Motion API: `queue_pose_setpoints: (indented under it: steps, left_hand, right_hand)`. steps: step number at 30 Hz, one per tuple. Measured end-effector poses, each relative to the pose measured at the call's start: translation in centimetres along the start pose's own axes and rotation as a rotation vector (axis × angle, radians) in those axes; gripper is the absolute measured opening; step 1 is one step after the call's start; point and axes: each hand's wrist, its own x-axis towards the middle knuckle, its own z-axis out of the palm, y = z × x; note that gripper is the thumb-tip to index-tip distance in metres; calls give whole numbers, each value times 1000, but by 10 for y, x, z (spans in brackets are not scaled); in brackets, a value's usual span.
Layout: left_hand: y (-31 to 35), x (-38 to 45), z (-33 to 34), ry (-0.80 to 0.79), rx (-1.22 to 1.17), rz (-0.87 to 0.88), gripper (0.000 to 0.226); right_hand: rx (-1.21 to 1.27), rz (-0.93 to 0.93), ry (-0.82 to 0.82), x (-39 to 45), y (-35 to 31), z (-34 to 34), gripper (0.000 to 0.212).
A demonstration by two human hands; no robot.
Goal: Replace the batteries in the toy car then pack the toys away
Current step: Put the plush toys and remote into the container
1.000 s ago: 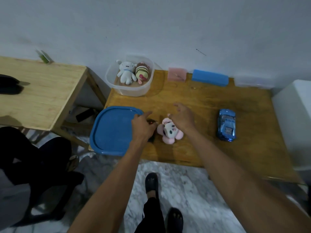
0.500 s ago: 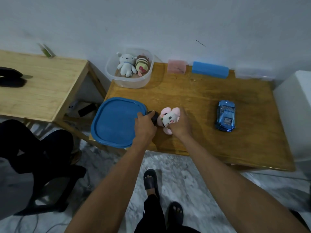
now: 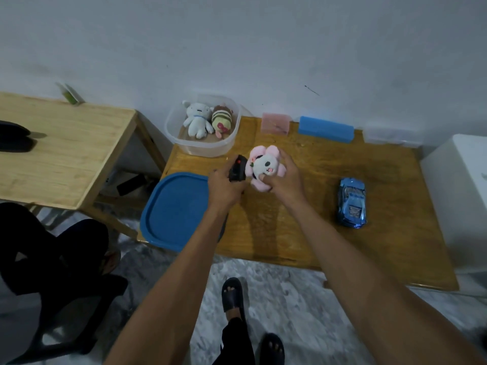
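Observation:
My right hand (image 3: pixel 286 181) grips a pink flower-shaped plush with a white face (image 3: pixel 264 168), lifted above the wooden table (image 3: pixel 316 233). My left hand (image 3: pixel 224 187) holds a small black remote with a red button (image 3: pixel 238 169) just left of the plush. A clear plastic container (image 3: pixel 203 148) at the table's far left corner holds a white plush (image 3: pixel 196 121) and a striped plush (image 3: pixel 222 121). Its blue lid (image 3: pixel 176 212) lies at the table's front left. The blue toy car (image 3: pixel 351 202) sits on the table to the right.
A pink box (image 3: pixel 275 123), a blue block (image 3: pixel 325 129) and a clear box (image 3: pixel 390 137) line the wall. A lighter wooden table (image 3: pixel 63 154) stands at left, a white appliance (image 3: pixel 458 196) at right. A seated person's dark legs (image 3: pixel 52 248) are at lower left.
Both hands have risen from the table: the right closed round the pink plush and lifted it, the left lifted the black remote. Both moved toward the clear container.

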Motion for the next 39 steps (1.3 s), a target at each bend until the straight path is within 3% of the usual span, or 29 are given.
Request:
queue_pose_setpoints:
  steps: [9, 19, 25, 30, 35, 39]
  left_hand:
    - [33, 78, -64, -128, -400, 65, 91]
    - [-8, 182, -125, -158, -323, 34, 89]
    - [-19, 234, -133, -171, -178, 8, 82]
    - [-23, 251, -127, -280, 221, 36, 87]
    - [-16, 255, -117, -336, 422, 5, 78]
    - [-15, 251, -113, -341, 452, -4, 74]
  right_hand:
    - [127, -77, -81, 73, -70, 43, 84]
    - [-13, -18, -154, 155, -76, 112, 83]
    - [-145, 19, -201, 187, -71, 139, 76]
    - [-373, 9, -304, 203, -67, 153, 70]
    - [-513, 39, -273, 210, -56, 173, 67]
    - [-508, 70, -247, 208, -52, 178, 73]
